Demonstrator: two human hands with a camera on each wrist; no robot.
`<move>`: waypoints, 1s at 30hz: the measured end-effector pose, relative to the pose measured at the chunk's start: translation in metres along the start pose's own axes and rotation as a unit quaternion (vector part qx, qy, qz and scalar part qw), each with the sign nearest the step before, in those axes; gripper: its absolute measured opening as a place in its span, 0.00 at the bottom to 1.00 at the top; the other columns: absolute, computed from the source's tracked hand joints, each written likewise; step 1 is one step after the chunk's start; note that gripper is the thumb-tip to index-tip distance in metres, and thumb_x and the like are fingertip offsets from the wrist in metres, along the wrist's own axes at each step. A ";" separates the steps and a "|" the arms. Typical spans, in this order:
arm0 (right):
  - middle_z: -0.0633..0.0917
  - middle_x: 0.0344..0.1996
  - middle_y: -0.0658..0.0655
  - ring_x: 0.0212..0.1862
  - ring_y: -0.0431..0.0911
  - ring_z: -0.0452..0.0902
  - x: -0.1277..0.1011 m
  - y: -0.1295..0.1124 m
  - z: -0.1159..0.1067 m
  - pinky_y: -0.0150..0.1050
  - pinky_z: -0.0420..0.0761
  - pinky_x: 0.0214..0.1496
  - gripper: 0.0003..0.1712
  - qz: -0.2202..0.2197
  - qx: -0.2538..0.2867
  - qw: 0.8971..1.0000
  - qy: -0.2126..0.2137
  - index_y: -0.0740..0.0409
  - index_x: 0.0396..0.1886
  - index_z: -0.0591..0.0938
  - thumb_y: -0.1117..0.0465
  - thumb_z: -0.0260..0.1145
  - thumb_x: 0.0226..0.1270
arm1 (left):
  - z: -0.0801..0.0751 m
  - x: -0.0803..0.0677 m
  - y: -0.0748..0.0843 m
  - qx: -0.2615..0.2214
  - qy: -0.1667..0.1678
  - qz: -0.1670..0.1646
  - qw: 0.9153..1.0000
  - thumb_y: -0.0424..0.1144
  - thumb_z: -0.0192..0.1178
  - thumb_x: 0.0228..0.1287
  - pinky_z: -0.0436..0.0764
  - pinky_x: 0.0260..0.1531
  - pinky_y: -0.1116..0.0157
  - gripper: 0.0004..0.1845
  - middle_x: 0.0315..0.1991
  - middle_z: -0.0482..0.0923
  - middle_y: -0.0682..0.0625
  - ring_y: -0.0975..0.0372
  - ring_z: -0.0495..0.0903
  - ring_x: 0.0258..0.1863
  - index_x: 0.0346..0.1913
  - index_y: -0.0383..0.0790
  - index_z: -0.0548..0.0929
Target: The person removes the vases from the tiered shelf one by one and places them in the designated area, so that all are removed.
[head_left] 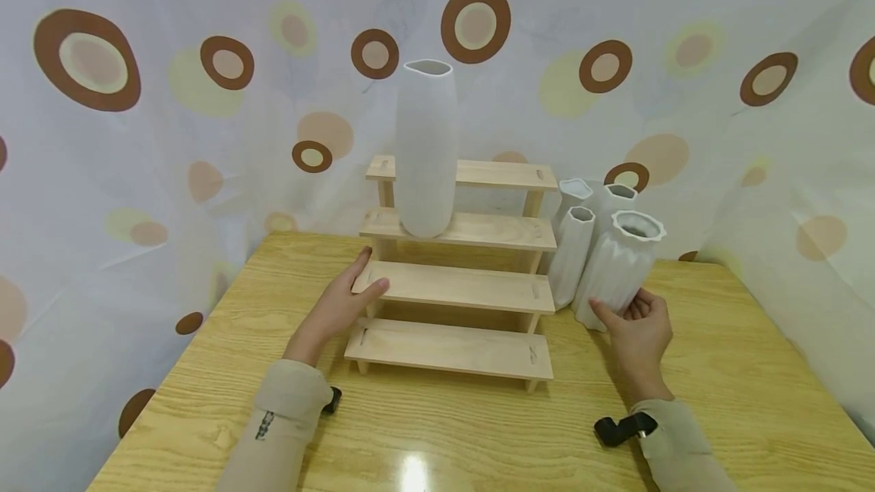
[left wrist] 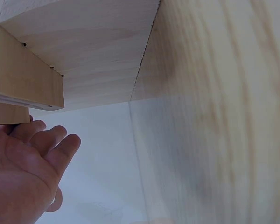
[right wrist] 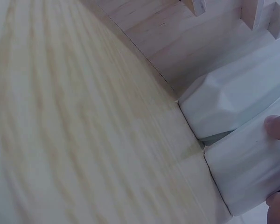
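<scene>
A wooden four-step display stand is at the middle of the table. My left hand grips its left end, thumb over the second step from the bottom; in the left wrist view the fingers curl beside a wooden support. A tall white vase stands upright on the second step from the top. With my right hand I hold the lower part of a white fluted vase with a scalloped rim, its base at the tabletop. Beside it is a slim white faceted vase.
Behind those two, another white vase and one with a wavy rim stand against the stand's right side. A patterned cloth hangs behind the wood-grain table.
</scene>
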State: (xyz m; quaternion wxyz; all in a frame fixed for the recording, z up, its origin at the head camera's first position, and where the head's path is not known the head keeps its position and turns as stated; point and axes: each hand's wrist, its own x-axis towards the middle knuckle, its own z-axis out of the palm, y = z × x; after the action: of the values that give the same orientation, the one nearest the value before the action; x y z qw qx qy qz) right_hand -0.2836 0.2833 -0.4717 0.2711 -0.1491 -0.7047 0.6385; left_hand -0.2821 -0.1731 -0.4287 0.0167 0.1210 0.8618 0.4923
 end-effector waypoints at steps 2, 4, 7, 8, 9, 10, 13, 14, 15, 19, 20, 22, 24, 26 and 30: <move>0.76 0.59 0.62 0.59 0.49 0.74 0.000 0.001 0.000 0.32 0.75 0.59 0.42 0.000 -0.007 1.000 -0.002 0.61 0.63 0.71 0.64 0.82 0.48 | 0.000 0.000 0.000 -0.001 0.000 0.002 1.000 0.68 0.52 0.67 0.49 0.72 0.46 0.48 0.79 0.40 0.57 0.55 0.42 0.77 0.80 0.53 0.44; 0.76 0.59 0.62 0.60 0.49 0.73 0.000 0.001 0.000 0.33 0.74 0.60 0.43 0.001 -0.010 1.000 -0.005 0.61 0.63 0.71 0.64 0.82 0.48 | 0.000 0.000 0.000 -0.001 0.002 0.000 1.000 0.68 0.52 0.67 0.50 0.72 0.47 0.48 0.79 0.41 0.58 0.56 0.42 0.77 0.80 0.54 0.44; 0.76 0.60 0.62 0.61 0.49 0.73 0.001 0.001 -0.001 0.35 0.74 0.61 0.43 0.003 -0.023 1.000 -0.007 0.61 0.64 0.70 0.62 0.82 0.49 | -0.001 -0.001 0.000 -0.001 0.000 -0.002 1.000 0.69 0.52 0.66 0.49 0.72 0.47 0.48 0.78 0.40 0.59 0.57 0.42 0.77 0.80 0.55 0.44; 0.76 0.60 0.62 0.61 0.49 0.73 0.001 0.001 -0.001 0.35 0.74 0.61 0.43 0.004 -0.024 1.000 -0.008 0.61 0.64 0.70 0.62 0.82 0.49 | 0.000 0.000 0.000 -0.002 0.001 -0.005 1.000 0.69 0.53 0.66 0.50 0.72 0.48 0.48 0.78 0.40 0.60 0.58 0.42 0.77 0.80 0.56 0.45; 0.76 0.60 0.61 0.61 0.49 0.73 0.001 0.001 -0.001 0.35 0.74 0.61 0.43 0.006 -0.027 1.000 -0.009 0.61 0.64 0.70 0.61 0.82 0.49 | 0.000 0.000 0.000 -0.003 0.001 -0.005 1.000 0.69 0.53 0.66 0.50 0.72 0.48 0.48 0.78 0.40 0.60 0.58 0.42 0.77 0.80 0.56 0.45; 0.76 0.60 0.61 0.61 0.49 0.73 0.001 0.001 -0.001 0.35 0.74 0.61 0.44 0.006 -0.029 1.000 -0.009 0.61 0.64 0.70 0.61 0.82 0.49 | 0.000 0.000 0.000 -0.004 0.001 -0.005 1.000 0.69 0.53 0.65 0.50 0.72 0.48 0.48 0.78 0.40 0.60 0.58 0.42 0.77 0.80 0.56 0.45; 0.77 0.60 0.61 0.60 0.49 0.74 0.000 0.001 -0.002 0.35 0.75 0.60 0.44 0.006 -0.032 0.999 -0.009 0.61 0.64 0.70 0.60 0.82 0.49 | 0.000 0.000 -0.001 -0.006 -0.001 -0.001 1.000 0.68 0.53 0.66 0.49 0.72 0.47 0.48 0.79 0.40 0.58 0.56 0.42 0.77 0.80 0.55 0.44; 0.77 0.60 0.61 0.60 0.49 0.74 0.000 0.001 -0.002 0.34 0.75 0.60 0.44 0.006 -0.033 0.999 -0.009 0.61 0.64 0.71 0.60 0.82 0.48 | 0.000 0.000 0.000 -0.006 -0.001 0.000 1.000 0.68 0.53 0.67 0.49 0.72 0.46 0.48 0.79 0.40 0.58 0.56 0.42 0.77 0.80 0.54 0.44; 0.77 0.60 0.61 0.60 0.49 0.74 0.000 0.000 -0.002 0.34 0.75 0.60 0.44 0.006 -0.033 0.999 -0.009 0.61 0.64 0.71 0.59 0.83 0.48 | 0.000 0.000 0.000 -0.007 -0.001 0.001 1.000 0.68 0.53 0.67 0.49 0.72 0.47 0.48 0.79 0.40 0.58 0.56 0.41 0.77 0.80 0.54 0.44; 0.77 0.59 0.61 0.60 0.49 0.74 -0.001 -0.001 -0.002 0.33 0.75 0.59 0.44 0.009 -0.015 1.000 -0.005 0.60 0.63 0.72 0.61 0.83 0.47 | 0.000 0.000 -0.001 -0.004 0.000 0.000 1.000 0.68 0.53 0.67 0.49 0.72 0.48 0.48 0.78 0.40 0.59 0.58 0.41 0.77 0.80 0.53 0.44; 0.77 0.59 0.62 0.60 0.49 0.74 -0.001 -0.002 -0.002 0.33 0.75 0.59 0.44 0.009 -0.011 1.000 -0.004 0.60 0.63 0.72 0.61 0.83 0.46 | 0.000 0.000 -0.001 -0.004 0.001 -0.001 1.000 0.68 0.53 0.67 0.49 0.72 0.48 0.48 0.78 0.40 0.59 0.58 0.42 0.77 0.80 0.53 0.44; 0.77 0.59 0.62 0.60 0.49 0.74 -0.002 -0.003 -0.001 0.33 0.75 0.60 0.44 0.009 -0.002 1.000 -0.003 0.59 0.63 0.73 0.61 0.83 0.46 | 0.000 0.001 -0.001 -0.004 0.001 0.000 1.000 0.68 0.52 0.66 0.49 0.72 0.48 0.48 0.78 0.40 0.59 0.58 0.41 0.77 0.80 0.52 0.44; 0.77 0.59 0.61 0.60 0.49 0.74 -0.002 -0.004 -0.001 0.33 0.74 0.60 0.44 0.009 0.002 1.000 -0.003 0.59 0.63 0.73 0.61 0.84 0.46 | 0.000 0.001 -0.001 -0.004 0.001 0.001 1.000 0.68 0.52 0.67 0.49 0.72 0.48 0.48 0.78 0.40 0.59 0.58 0.41 0.77 0.80 0.52 0.44; 0.77 0.59 0.61 0.60 0.48 0.74 -0.001 -0.005 -0.001 0.31 0.74 0.59 0.44 0.011 0.006 1.000 -0.003 0.59 0.63 0.73 0.61 0.84 0.46 | 0.000 0.001 -0.002 -0.005 0.001 0.002 1.000 0.68 0.52 0.67 0.49 0.72 0.48 0.48 0.78 0.40 0.59 0.58 0.41 0.77 0.80 0.52 0.45; 0.79 0.57 0.61 0.57 0.48 0.75 -0.001 -0.008 -0.002 0.28 0.76 0.54 0.43 0.009 0.016 1.000 0.000 0.60 0.63 0.75 0.61 0.84 0.45 | 0.000 0.001 -0.002 -0.004 0.000 0.000 1.000 0.68 0.52 0.67 0.49 0.72 0.48 0.48 0.78 0.41 0.59 0.58 0.42 0.77 0.80 0.53 0.45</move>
State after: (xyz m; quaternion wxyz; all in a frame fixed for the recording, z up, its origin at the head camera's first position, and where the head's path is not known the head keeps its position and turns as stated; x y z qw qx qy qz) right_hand -0.2807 0.2828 -0.4638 0.2676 -0.1509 -0.6931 0.6521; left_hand -0.2834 -0.1736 -0.4302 0.0168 0.1207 0.8598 0.4959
